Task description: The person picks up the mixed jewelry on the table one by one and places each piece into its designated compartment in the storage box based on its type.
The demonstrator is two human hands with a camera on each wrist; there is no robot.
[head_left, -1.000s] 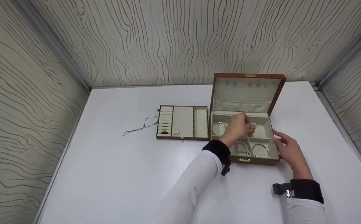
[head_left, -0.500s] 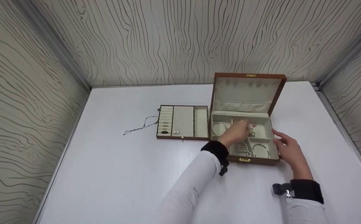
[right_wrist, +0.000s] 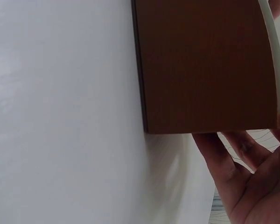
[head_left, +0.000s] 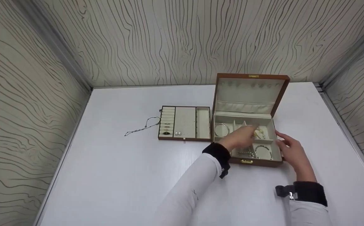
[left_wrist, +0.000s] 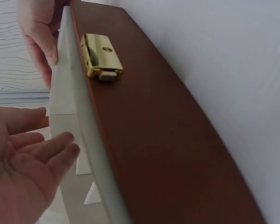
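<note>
A brown jewelry box stands with its lid raised, its cream inside split into compartments. My left hand reaches over it, fingertips beside a yellowish beaded bracelet in the back right compartment. Seen from the left wrist, that hand has extended fingers and nothing in them. At the box's right side my right hand holds the wall, thumb at the rim and fingers along the outside. A silver bangle lies back left and a silvery bracelet front right; beads at front middle are partly covered.
Left of the box lies a shallow jewelry tray with rings in its rolls and two pearl earrings. A thin dark chain necklace trails from it onto the white table. Patterned panels enclose the table.
My left hand has lowered the beaded bracelet into the back right compartment and let it go, then shifted slightly toward the front. My right hand keeps its place at the box's side.
</note>
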